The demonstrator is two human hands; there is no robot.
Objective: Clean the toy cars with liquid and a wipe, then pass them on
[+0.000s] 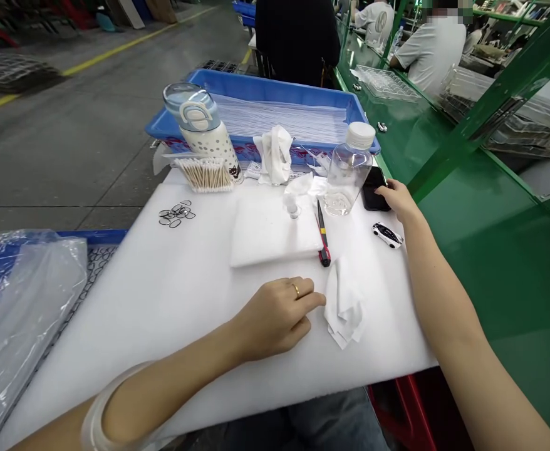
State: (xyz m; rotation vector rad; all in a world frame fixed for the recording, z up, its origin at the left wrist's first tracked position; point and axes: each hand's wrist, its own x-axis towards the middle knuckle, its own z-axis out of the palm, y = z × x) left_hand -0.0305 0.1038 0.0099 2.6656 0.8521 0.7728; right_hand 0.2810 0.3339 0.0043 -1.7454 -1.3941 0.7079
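Note:
My left hand [282, 316] rests on the white foam sheet [162, 313], fingers loosely bent and apart, holding nothing I can see. Its index fingertip reaches the edge of a crumpled white cloth [345, 307]. At the right, my right hand [397, 199] grips the side of a black smartphone [373, 194], thumb over its face. Just below the phone lies a small white and black toy car [388, 235]. Black and red tweezers [322, 235] lie beside a raised white foam block [275, 232], which carries a small clear round piece [292, 207].
Behind stand a clear bottle [349, 169], a patterned tumbler [204, 128], cotton swabs [205, 173] and a blue bin [275, 91]. Dark rings [176, 214] lie at left. A green post [472, 119] rises from the green bench [500, 282]. Other people sit farther back.

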